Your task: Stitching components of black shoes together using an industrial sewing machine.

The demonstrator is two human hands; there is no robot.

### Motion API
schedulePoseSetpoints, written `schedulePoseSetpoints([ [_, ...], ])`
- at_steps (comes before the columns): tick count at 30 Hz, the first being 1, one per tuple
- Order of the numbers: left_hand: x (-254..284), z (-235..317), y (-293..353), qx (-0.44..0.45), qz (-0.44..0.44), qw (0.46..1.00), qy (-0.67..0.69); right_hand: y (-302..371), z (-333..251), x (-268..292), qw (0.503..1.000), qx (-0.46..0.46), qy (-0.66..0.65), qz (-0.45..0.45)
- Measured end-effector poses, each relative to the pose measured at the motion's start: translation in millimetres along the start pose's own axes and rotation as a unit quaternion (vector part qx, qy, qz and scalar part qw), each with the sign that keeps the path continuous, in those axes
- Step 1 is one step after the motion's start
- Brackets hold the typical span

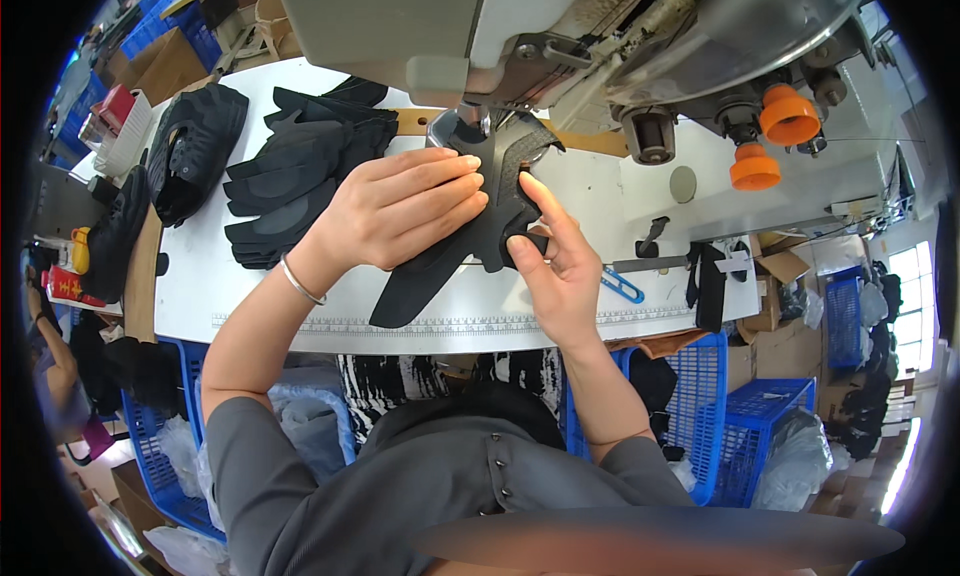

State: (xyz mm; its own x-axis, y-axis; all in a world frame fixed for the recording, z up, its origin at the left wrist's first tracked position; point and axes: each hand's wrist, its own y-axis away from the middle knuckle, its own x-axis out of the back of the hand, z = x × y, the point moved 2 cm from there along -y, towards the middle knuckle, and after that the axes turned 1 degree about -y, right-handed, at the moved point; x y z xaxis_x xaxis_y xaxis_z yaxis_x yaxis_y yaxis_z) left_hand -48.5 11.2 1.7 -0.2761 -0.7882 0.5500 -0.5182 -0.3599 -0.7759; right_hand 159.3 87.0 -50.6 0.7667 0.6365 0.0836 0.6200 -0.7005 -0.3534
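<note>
A black shoe-upper piece (pixel 422 278) lies on the white sewing table, its far end under the machine's needle area. Across its left side rests my left hand (pixel 395 208), fingers stretched out flat together and pressing on the material. My right hand (pixel 562 271) grips the piece's right edge between thumb and fingers. The sewing machine head (pixel 375 31) stands just beyond both hands and hides part of the stitching spot. To the left of my left hand lie stacks of similar black cut pieces (pixel 285 181).
Black shoes (pixel 200 141) stand at the table's left. A blue cutter (pixel 622 286) lies right of my right hand, near a printed ruler strip (pixel 430 326). Orange thread-guide knobs (pixel 788 114) hang at upper right. Blue crates (pixel 700 396) sit below the table. Another person's arm (pixel 58 351) shows far left.
</note>
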Motion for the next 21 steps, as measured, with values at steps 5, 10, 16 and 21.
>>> schedulePoseSetpoints([
  [5,2,0,-2,-0.007,-0.019,1.000,0.016,-1,-3,2,1.000,-0.017,-0.023,-0.001],
  [10,1,-1,-4,0.002,-0.033,0.999,0.009,-6,-6,5,1.000,-0.021,0.009,-0.010],
  [16,0,-2,-7,0.012,-0.041,0.999,0.010,-11,-12,4,0.997,-0.042,-0.060,-0.004],
  [21,0,-7,-10,0.012,-0.025,1.000,0.010,-17,-13,3,0.997,-0.047,-0.066,0.000],
])
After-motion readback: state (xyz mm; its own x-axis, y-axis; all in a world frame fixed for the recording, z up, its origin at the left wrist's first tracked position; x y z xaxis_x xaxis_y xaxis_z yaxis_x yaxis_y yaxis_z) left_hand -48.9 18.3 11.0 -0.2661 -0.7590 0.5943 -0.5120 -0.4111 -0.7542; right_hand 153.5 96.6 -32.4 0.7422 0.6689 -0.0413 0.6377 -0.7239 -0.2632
